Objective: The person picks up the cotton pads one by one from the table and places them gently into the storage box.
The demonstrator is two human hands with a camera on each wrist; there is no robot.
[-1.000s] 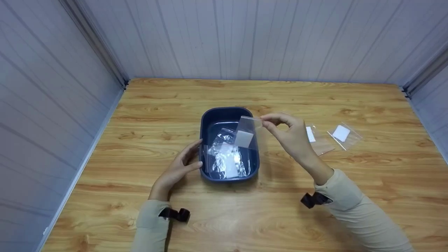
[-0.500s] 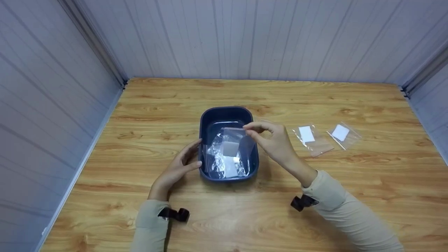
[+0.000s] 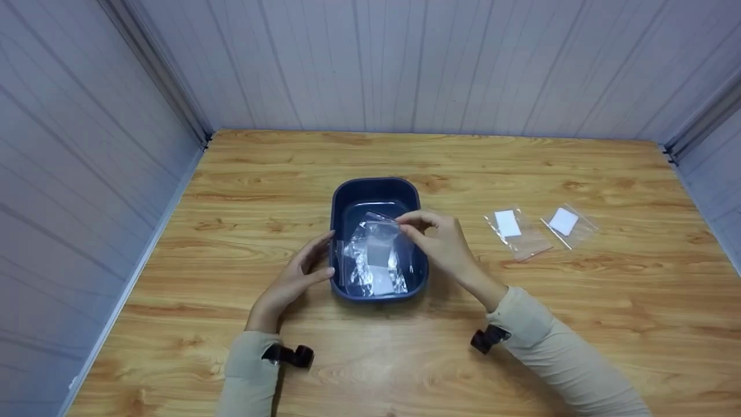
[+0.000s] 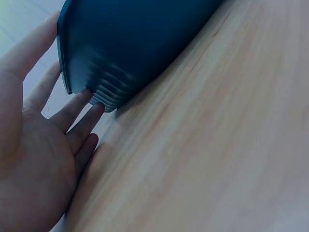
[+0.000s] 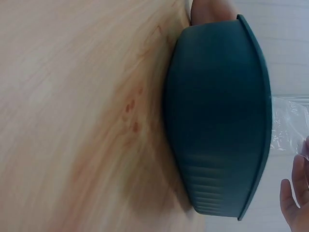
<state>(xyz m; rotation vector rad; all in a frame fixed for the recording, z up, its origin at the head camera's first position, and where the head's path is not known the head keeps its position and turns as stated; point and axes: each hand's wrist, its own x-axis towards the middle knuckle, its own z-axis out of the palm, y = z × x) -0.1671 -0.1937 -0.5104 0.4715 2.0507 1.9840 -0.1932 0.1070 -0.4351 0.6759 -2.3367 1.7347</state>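
A dark blue plastic bin (image 3: 373, 188) stands on the wooden table. My left hand (image 3: 292, 282) rests against its left side with thumb and fingers spread; in the left wrist view its straight fingers (image 4: 79, 108) touch the bin's outer wall. Over the bin's right part, my right hand (image 3: 441, 240) pinches a clear zip bag (image 3: 379, 249) at its upper right corner. A white pad shows inside that bag. Under it in the bin lie other shiny zip bags (image 3: 354, 269), one with a white piece (image 3: 382, 285), partly covered. The right wrist view shows the held bag (image 5: 287, 128) above the bin's rim.
Two more clear zip bags lie flat on the table to the right, a nearer bag (image 3: 532, 243) and a farther bag (image 3: 584, 227), each with a white pad. Pale panel walls (image 3: 388, 63) stand behind and at both sides of the table.
The right hand has moved left and toward the person, bringing the pinched zip bag from the bin's right rim to over the bags inside. The left hand has stayed put.
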